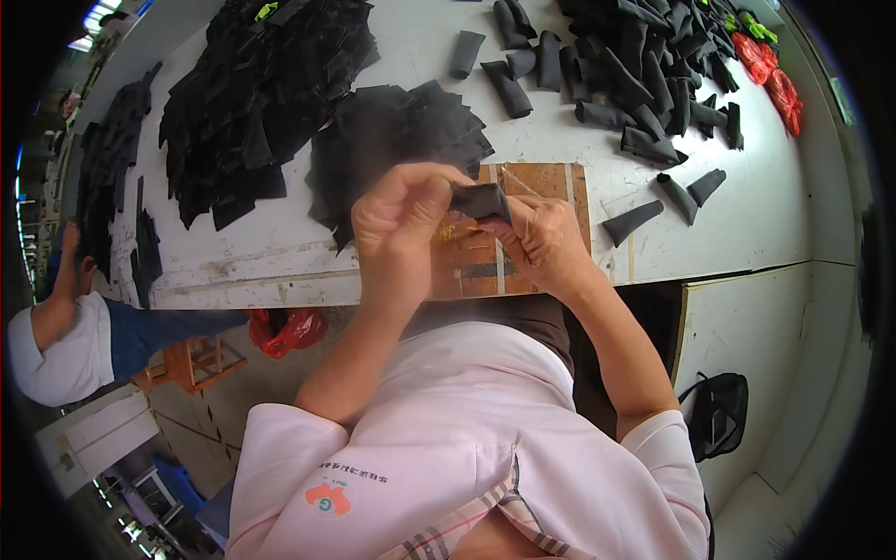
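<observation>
Between my two hands is a small dark fabric tube (480, 200), held above a brown board (571, 224) at the table's front edge. My left hand (401, 210) is closed, pinching the tube's left end between thumb and fingers. On the other end, my right hand (551, 238) is closed too, its fingers bent round the opening. Just beyond my left hand lies a fanned stack of flat black fabric pieces (411, 126). A few dark tubes, one of them a loose tube (632, 222), rest on the table right of my right hand.
A large heap of black fabric pieces (261, 103) covers the far left. Many rolled tubes (644, 75) pile up at the far right, beside red plastic bags (767, 79). A black bag (721, 415) hangs at the right. Another person (70, 336) sits at the left, near a wooden stool (191, 364).
</observation>
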{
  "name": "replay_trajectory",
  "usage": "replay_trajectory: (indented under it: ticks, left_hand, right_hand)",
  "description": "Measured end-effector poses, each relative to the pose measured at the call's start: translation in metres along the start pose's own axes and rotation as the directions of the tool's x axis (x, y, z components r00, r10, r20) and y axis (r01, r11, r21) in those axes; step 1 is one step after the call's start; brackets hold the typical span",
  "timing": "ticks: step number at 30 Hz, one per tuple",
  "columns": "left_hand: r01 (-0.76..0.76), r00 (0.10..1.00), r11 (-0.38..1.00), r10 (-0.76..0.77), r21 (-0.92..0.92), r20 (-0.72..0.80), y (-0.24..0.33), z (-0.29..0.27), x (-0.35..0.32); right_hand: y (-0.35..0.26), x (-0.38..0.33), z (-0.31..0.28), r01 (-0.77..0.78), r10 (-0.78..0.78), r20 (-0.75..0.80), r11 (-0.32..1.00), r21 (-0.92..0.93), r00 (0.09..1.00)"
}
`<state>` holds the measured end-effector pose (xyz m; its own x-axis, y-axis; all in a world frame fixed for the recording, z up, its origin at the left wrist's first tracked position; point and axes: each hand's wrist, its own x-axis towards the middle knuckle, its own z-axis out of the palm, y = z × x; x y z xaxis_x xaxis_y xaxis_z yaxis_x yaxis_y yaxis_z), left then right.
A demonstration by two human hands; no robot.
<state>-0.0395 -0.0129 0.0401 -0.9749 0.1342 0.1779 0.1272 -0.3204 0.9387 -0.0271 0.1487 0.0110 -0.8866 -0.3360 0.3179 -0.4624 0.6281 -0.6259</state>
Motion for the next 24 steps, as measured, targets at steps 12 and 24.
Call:
replay_trajectory:
  ticks: [12, 24]
  left_hand:
    - [-0.077, 0.997, 0.461, 0.059, 0.884, 0.056, -0.052, -0.06, 0.008]
    - [-0.144, 0.981, 0.437, 0.182, 0.888, 0.07, -0.056, -0.069, 0.027]
  right_hand:
    - [0.022, 0.05, -0.059, -0.2, 0.402, -0.32, 0.835, 0.513, 0.858]
    - [-0.024, -0.035, 0.014, -0.52, 0.524, 0.129, 0.723, 0.454, 0.842]
